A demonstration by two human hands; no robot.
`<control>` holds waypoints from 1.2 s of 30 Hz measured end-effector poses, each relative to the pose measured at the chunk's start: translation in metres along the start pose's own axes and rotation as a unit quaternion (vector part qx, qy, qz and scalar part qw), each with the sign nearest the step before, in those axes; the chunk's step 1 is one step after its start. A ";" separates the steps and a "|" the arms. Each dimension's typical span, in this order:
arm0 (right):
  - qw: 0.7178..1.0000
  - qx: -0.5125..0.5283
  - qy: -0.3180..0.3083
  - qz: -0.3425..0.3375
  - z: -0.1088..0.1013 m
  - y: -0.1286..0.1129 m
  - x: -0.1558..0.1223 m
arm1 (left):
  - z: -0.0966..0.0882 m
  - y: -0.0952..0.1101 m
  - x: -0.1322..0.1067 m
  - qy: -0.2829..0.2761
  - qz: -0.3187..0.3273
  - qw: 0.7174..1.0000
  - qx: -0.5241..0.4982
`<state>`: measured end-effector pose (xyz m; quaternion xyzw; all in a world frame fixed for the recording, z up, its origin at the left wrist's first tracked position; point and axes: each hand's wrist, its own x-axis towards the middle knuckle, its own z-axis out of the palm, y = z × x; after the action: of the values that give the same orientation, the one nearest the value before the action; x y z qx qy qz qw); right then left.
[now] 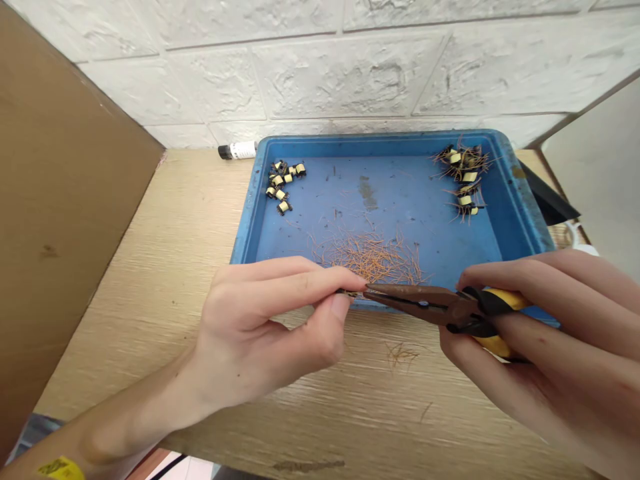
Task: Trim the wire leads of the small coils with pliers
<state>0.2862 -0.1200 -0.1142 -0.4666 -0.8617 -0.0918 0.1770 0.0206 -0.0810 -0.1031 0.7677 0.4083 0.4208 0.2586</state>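
Observation:
Between the thumb and forefinger of my left hand [280,320] is a small dark part [349,293], mostly covered by the fingertips; it looks like one of the small coil transformers. My right hand [545,327] grips long-nose pliers [425,301] with yellow and black handles. Their narrow brown jaws point left, and the tips meet the end of the held part. Behind the hands lies a blue tray [385,145]. Trimmed transformers [284,179] with yellow tape sit at its left, and transformers with long copper wires [467,177] are heaped at its right.
Loose copper wire clippings [375,259] cover the tray's near middle, and a few more clippings [401,355] lie on the wooden table [190,233]. A white bottle with a black cap [237,150] lies by the tray's back-left corner. A white brick-pattern wall [350,73] rises behind; a brown panel [65,167] borders the left.

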 end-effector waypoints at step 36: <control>0.997 -0.024 0.012 -0.077 0.008 0.009 0.002 | 0.004 0.000 0.001 -0.023 -0.174 0.973 -0.152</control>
<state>0.2911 -0.1108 -0.1207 -0.4019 -0.8903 -0.1314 0.1690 0.0244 -0.0805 -0.1043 0.6464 0.4607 0.4087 0.4505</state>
